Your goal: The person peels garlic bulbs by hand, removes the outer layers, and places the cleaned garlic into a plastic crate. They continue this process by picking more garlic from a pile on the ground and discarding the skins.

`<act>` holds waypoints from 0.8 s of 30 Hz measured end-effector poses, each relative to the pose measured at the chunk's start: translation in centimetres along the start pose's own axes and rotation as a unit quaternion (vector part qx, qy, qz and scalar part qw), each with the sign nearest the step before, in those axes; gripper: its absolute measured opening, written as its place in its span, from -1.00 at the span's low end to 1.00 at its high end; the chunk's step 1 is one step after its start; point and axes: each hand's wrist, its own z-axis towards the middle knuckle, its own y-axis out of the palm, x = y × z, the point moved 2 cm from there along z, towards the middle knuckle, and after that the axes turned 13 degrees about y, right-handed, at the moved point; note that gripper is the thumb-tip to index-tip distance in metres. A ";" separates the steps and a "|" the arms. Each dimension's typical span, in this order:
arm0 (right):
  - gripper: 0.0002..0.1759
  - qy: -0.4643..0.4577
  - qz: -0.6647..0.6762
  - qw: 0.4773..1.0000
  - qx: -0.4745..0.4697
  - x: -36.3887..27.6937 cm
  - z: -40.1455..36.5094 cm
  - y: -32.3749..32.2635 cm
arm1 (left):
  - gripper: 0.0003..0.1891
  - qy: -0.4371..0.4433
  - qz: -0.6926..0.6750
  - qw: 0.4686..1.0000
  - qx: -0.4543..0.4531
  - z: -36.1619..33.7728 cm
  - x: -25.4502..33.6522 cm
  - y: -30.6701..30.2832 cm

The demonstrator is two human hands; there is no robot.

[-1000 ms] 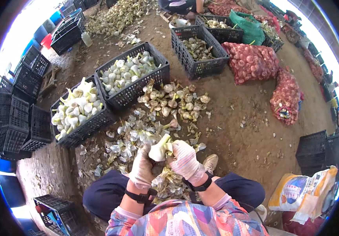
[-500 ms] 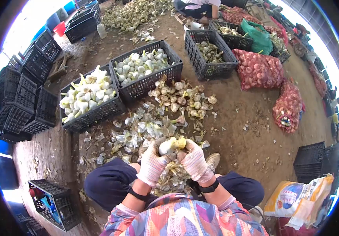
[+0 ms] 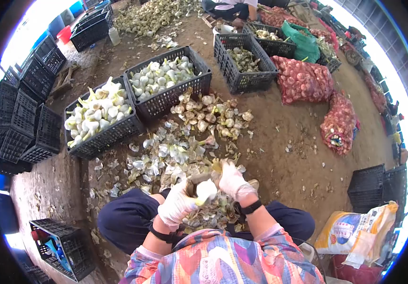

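My left hand [image 3: 177, 202], in a whitish glove, is closed around a peeled garlic bulb [image 3: 206, 189]. The bulb is smooth and white, its pale stem pointing down toward my wrist. Just to its right is my right hand [image 3: 233, 181], gloved too, with bent fingers pinching a yellowish strip of garlic skin [image 3: 217, 165]; the fingertips are somewhat blurred. Loose garlic skins [image 3: 166, 154] lie on the ground beyond my hands, and more are heaped between my legs. Behind those is a pile of unpeeled garlic bulbs [image 3: 213, 113].
Two black crates, one on the left [image 3: 104, 137] and one beside it [image 3: 170, 94], hold white bulbs. Another black crate [image 3: 246, 78] contains brownish garlic matter. Red mesh sacks [image 3: 303, 80] lie to the right. A person [image 3: 230, 7] crouches at the back.
My hands have moved apart. The bulb has turned in my left hand, its stem now toward me, and my right hand has shifted away with a strip of skin.
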 end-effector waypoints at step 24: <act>-0.48 0.137 0.658 0.643 -0.366 -2.2 -2.2 -2.9 | -0.59 0.063 0.221 0.950 0.210 4.6 -4.2 -7.3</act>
